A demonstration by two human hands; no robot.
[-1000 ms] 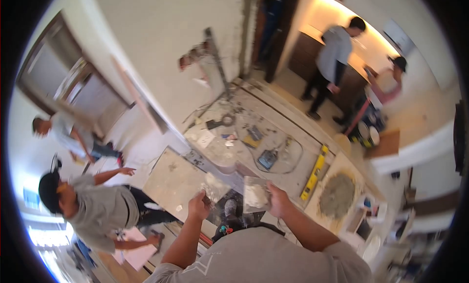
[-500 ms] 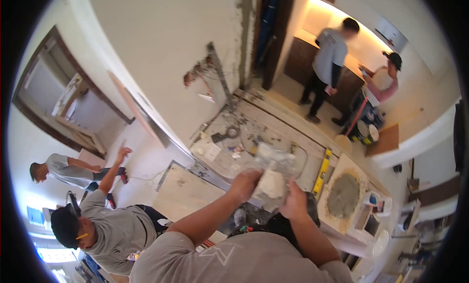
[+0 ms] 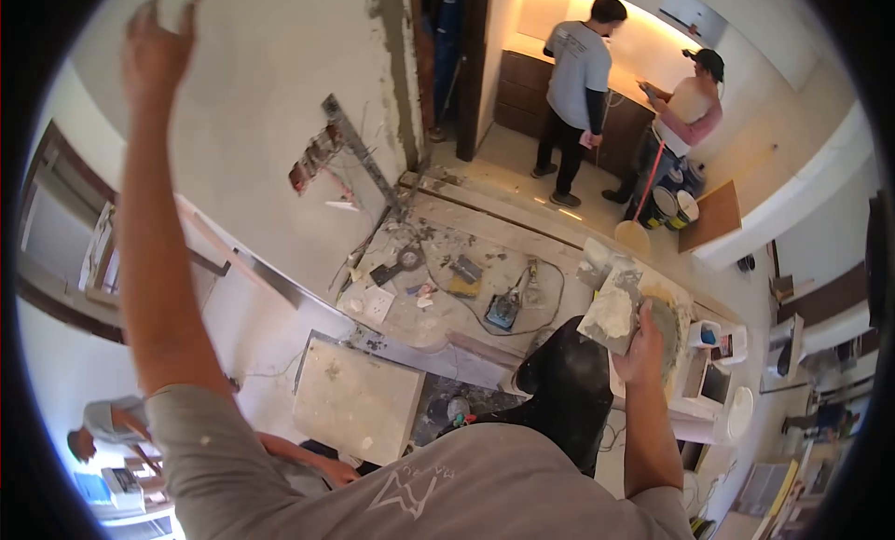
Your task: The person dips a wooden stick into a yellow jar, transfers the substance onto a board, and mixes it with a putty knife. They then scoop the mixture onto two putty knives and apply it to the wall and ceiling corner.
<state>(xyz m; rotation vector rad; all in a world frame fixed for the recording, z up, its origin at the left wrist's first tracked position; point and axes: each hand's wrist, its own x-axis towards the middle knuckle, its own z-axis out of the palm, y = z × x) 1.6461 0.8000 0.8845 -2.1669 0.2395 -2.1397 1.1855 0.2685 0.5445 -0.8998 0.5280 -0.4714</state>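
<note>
My left hand [image 3: 158, 60] is raised high at the upper left, in front of the pale wall [image 3: 270, 65]. Its fingers are spread and hold nothing. At the right, my right hand [image 3: 640, 346] grips the lower edge of a flat grey rectangular piece [image 3: 613, 328] carrying a pale, plaster-like lump. I cannot make out exactly what kind of piece it is. Behind it lies a board with a round patch of grey mortar [image 3: 664, 328], partly hidden by the piece and my hand.
An angle grinder [image 3: 399, 263], a blue power tool [image 3: 503, 310] and a cord lie on the dusty platform. A pale slab [image 3: 359, 391] stands nearer. Two people [image 3: 573, 83] stand by the lit counter, with buckets [image 3: 673, 207] near them. Another person [image 3: 103, 419] is at lower left.
My left hand has let go of the grey piece and swung up to the upper left. My right hand has carried the piece rightward, over the mortar board. The view has shifted.
</note>
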